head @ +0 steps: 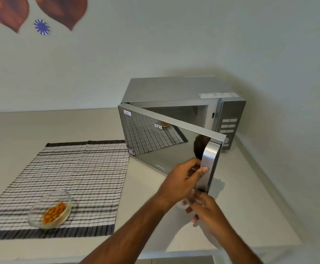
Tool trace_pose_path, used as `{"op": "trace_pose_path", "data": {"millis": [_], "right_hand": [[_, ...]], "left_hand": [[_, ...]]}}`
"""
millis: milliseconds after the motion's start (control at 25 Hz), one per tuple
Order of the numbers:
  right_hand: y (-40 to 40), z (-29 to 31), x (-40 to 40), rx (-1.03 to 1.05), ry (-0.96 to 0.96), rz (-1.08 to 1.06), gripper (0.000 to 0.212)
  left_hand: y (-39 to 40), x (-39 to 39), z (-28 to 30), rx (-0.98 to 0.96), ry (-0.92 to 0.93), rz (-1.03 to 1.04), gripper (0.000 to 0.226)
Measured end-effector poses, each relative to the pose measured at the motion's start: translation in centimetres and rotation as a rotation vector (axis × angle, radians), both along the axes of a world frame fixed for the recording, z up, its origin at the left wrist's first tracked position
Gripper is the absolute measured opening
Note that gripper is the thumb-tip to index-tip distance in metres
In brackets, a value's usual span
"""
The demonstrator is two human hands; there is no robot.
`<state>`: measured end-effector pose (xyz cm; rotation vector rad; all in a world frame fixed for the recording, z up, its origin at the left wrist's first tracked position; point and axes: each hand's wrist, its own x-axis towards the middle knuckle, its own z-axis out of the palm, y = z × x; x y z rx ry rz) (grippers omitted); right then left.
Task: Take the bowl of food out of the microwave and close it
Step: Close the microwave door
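A clear glass bowl with orange food stands on a checked cloth at the lower left, away from both hands. The silver microwave sits at the back right of the counter with its mirrored door swung about halfway open. My left hand grips the lower part of the door's vertical handle, thumb on its front. Blurred, my right hand hovers just below the handle's bottom end, fingers loosely extended and holding nothing. The door hides most of the microwave's inside.
The light counter runs back to a pale wall, and its front edge lies close under my arms. The microwave's control panel faces forward at the right. Wall decorations hang at the upper left.
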<state>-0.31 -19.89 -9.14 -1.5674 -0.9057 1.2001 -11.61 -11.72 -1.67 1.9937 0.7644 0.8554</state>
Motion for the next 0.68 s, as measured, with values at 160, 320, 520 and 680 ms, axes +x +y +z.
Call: {"op": "trace_pose_path", "data": {"millis": [160,320,520,680], "right_hand": [[0.4,0.1,5.8,0.001,-0.141,-0.16,0.036],[3.1,0.7,9.5,0.109,-0.263,-0.179,0.022],[7.9,1.0,12.7,0.184,-0.291,-0.131,0.023],[11.7,1.5,14.5,0.076,-0.202,-0.135,0.032]], "left_hand": [[1.7,3.9,0.3,0.002,0.035,0.068,0.034],[4.0,7.4,0.9,0.013,0.079,0.118,0.036],[7.5,11.1,1.9,0.012,0.141,0.181,0.039],[10.4,13.1,2.4,0.01,0.151,0.18,0.033]]}}
